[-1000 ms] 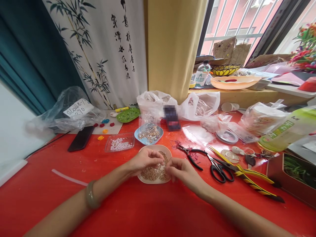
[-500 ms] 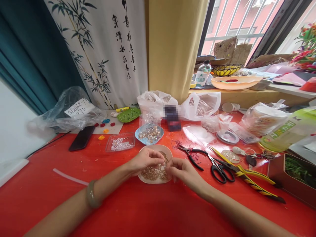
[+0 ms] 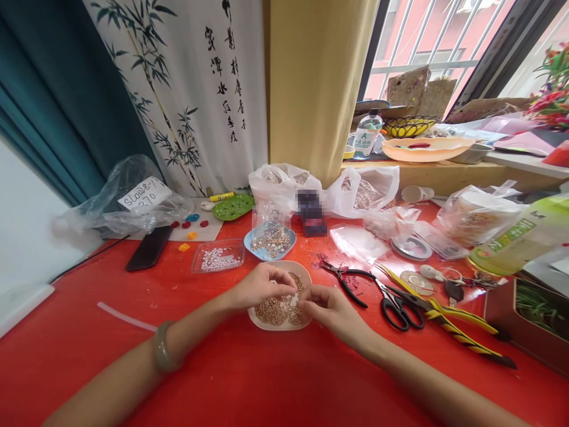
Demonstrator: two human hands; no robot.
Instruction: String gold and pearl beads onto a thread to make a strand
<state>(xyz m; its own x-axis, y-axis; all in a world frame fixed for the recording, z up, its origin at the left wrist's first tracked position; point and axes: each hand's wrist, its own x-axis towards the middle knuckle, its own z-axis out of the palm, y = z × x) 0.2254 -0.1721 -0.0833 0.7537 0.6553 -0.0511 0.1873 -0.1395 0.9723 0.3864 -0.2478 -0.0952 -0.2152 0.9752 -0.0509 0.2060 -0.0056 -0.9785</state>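
Observation:
Over a pale plate [image 3: 275, 327] of small gold beads [image 3: 272, 311] both my hands hover close together. My left hand [image 3: 265, 286], with a bangle [image 3: 163, 347] on its wrist, is pinched, thumb against fingertips. My right hand [image 3: 328, 305] pinches too, just right of it above the plate's right rim. Whatever lies between the fingertips is too small to make out. Behind the plate sits a blue dish [image 3: 269, 256] of mixed gold and white beads. Left of that dish is a clear plastic box [image 3: 217, 256] with white pearl beads.
On the right lie small black-handled pliers [image 3: 342, 279], scissors [image 3: 395, 308] and large yellow-black pliers [image 3: 453, 326]. A brown box [image 3: 502, 314] is at the far right. A phone [image 3: 149, 249] lies at left. Plastic bags [image 3: 362, 193] line the back of the red table [image 3: 275, 385].
My left hand has shifted slightly left, widening the small gap between the hands. My right hand stays almost where it was, still pinched. The view has moved a little.

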